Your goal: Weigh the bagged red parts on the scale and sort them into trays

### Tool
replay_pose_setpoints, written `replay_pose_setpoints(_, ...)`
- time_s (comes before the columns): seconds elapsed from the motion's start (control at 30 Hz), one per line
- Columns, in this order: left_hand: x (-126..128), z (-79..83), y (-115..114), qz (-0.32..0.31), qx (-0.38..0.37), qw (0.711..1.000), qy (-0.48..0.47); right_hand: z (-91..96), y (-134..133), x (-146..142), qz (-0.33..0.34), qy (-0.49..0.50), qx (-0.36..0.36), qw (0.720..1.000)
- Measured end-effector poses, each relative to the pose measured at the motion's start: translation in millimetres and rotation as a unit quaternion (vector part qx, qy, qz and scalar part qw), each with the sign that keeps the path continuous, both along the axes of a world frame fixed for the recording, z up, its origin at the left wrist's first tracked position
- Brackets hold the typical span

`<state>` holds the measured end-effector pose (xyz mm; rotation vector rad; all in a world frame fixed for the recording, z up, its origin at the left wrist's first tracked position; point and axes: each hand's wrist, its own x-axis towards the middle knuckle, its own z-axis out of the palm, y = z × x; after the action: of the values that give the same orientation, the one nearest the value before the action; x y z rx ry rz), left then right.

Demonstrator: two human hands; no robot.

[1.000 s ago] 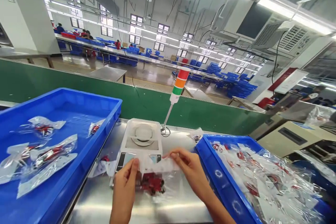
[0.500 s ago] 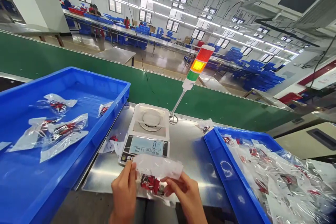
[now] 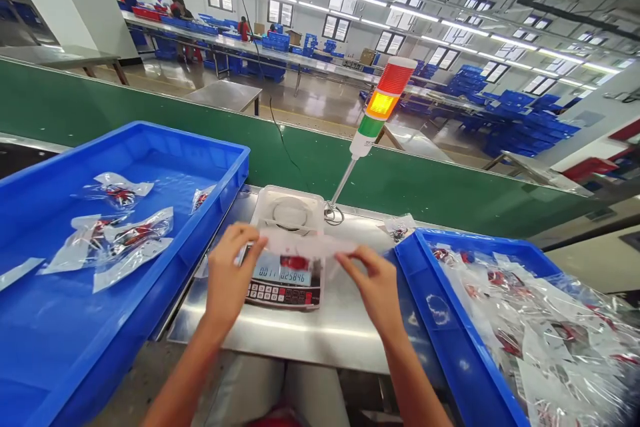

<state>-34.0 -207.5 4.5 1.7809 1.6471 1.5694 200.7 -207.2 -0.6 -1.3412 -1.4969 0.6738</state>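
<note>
We hold soft, light, slippery plastic bag (image 3: 305,245) over digital scale (image 3: 283,295); left hand (image 3: 230,273), right hand (image 3: 373,285) fingers pinched on top edge.

We record the plastic bag (image 3: 305,243) as clear film showing red contents. We find the left plastic tray (image 3: 135,128) and right plastic tray (image 3: 450,310) both bright blue. We note the stack light (image 3: 383,107) banded red, lit amber and green above a white base. We confirm the scale (image 3: 287,203) white and the conveyor side panel (image 3: 425,193) plain green.
</note>
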Motion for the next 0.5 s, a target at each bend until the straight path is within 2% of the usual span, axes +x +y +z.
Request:
replay_pose_setpoints(0.03, -2, 10.7, 20, 0.003, 0.030, 0.999, 0.011, 8.8, 21, -2, -0.006, -0.009, 0.032, 0.999)
replay_pose_setpoints(0.1, -7, 26.2, 59, 0.009, 0.042, 0.998, 0.035, 20.8, 60, -8, -0.015, -0.023, 0.072, 0.997)
replay_pose_setpoints(0.2, -12, 31.7, 105, 0.017, 0.023, 0.998, 0.057, 21.8, 105, -17, -0.017, -0.032, 0.086, 0.996)
replay_pose_setpoints(0.33, -20, 10.8, 140, 0.024, -0.005, 0.997, 0.075, 0.5, 137, -22, -0.019, -0.058, 0.078, 0.995)
replay_pose_setpoints(0.5, -31, -19.2, 150, 0.051, -0.032, 0.995, 0.078, -26.0, 149, -13, -0.049, -0.098, 0.060, 0.992)
